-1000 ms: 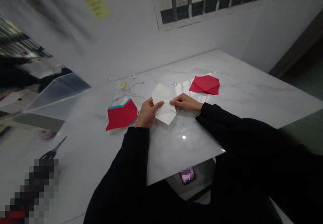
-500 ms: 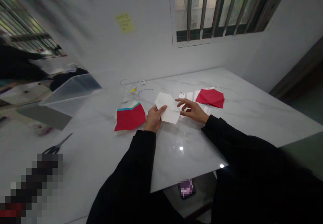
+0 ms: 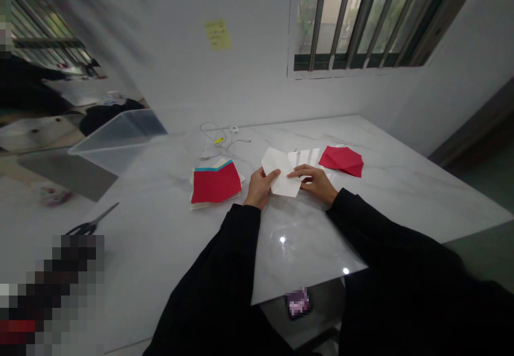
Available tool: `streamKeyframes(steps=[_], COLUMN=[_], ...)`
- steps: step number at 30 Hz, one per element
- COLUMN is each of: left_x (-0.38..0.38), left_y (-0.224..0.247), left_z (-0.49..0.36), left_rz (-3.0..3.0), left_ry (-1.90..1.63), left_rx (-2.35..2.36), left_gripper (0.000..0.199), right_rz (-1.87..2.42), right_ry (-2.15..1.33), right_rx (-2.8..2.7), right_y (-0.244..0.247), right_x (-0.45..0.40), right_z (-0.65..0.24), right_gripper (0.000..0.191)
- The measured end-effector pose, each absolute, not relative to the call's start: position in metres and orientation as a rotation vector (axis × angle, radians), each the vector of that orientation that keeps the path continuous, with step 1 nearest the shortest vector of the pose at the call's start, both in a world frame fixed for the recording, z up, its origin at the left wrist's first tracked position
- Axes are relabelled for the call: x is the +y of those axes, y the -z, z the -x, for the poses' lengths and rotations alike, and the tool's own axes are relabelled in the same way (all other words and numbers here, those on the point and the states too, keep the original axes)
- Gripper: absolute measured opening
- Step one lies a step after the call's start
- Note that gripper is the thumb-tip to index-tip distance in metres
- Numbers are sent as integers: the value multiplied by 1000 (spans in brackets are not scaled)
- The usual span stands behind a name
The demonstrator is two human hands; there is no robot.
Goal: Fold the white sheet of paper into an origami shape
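Note:
A white, many-sided piece of paper (image 3: 284,180) is held above the marble-patterned table. My left hand (image 3: 260,186) grips its left edge, thumb on top. At the right edge, the fingers and thumb of my right hand (image 3: 315,181) pinch the paper. To the left lies a stack of cut sheets with a red one (image 3: 217,183) on top and blue and yellow edges showing. A folded red piece (image 3: 341,160) lies to the right. Behind my right hand is a white sheet with grey stripes (image 3: 307,156).
Thin cables with a yellow tag (image 3: 219,141) lie near the wall. Dark scissors (image 3: 91,226) rest at the left, near a clear plastic bin (image 3: 120,136). The table (image 3: 305,259) has its front edge close to me.
My right hand's fingers have closed onto the paper's right edge; before, they were spread beside it. The view has shifted, so things on the table appear further right.

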State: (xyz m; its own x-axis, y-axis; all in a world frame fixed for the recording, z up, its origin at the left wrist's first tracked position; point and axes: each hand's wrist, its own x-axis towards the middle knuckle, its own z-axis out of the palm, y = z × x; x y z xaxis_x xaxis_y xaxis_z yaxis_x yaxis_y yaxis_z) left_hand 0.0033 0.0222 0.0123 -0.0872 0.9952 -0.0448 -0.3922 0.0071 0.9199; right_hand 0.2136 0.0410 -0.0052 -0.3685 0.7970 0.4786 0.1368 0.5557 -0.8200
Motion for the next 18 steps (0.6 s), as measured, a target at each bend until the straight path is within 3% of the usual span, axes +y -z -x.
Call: streamKeyframes(steps=[8,18], left_x=[25,19], left_y=[-9,-12], left_z=[-5,-13], left_rz=[-823,-909], left_ry=[-1460,-1426], left_rx=[974,1003], left_gripper=[53,48], right_rz=[872,916], right_ry=[-1096,-1037], right_rx=[-1689,-1569], right_y=[3,1], right_x=[38,38], right_z=[-212,-207], right_gripper=[39,51])
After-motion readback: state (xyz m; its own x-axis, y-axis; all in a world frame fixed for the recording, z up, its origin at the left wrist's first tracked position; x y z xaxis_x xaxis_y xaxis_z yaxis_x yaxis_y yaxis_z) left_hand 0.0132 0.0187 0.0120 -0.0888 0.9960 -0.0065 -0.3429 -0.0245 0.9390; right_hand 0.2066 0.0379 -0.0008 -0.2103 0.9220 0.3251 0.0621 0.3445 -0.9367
